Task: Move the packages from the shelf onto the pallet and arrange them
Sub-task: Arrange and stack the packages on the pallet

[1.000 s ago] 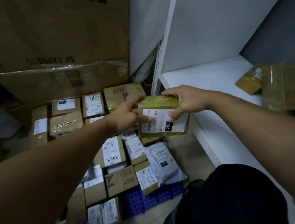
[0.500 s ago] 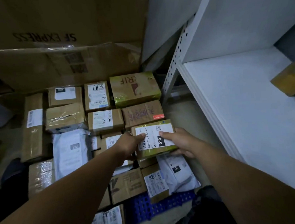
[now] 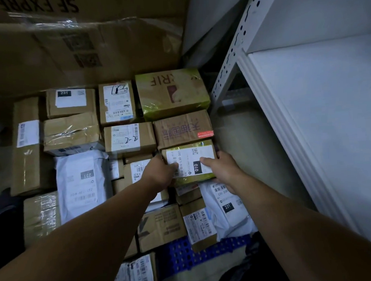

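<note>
Both hands clamped on the green-taped package, left hand on its near-left edge with the thumb over the label, right hand on its right side with the thumb pressed on top and the other fingers wrapped out of sight beyond the far corner. Held at the right edge of the stack, just beyond the fingertips touching or nearly touching the brown box with red print; whether already resting on what lies beneath, impossible to tell. Likely risks: uneven seating on the white mailer bag and small boxes below the palms, so a tilt or slide toward the bare floor to the right of the right hand; fingers pinched against the neighbouring box. Underneath, a blue plastic pallet crowded with parcels; to the right, a white shelf; beyond the fingertips, a large cardboard carton. Dim light throughout.
</note>
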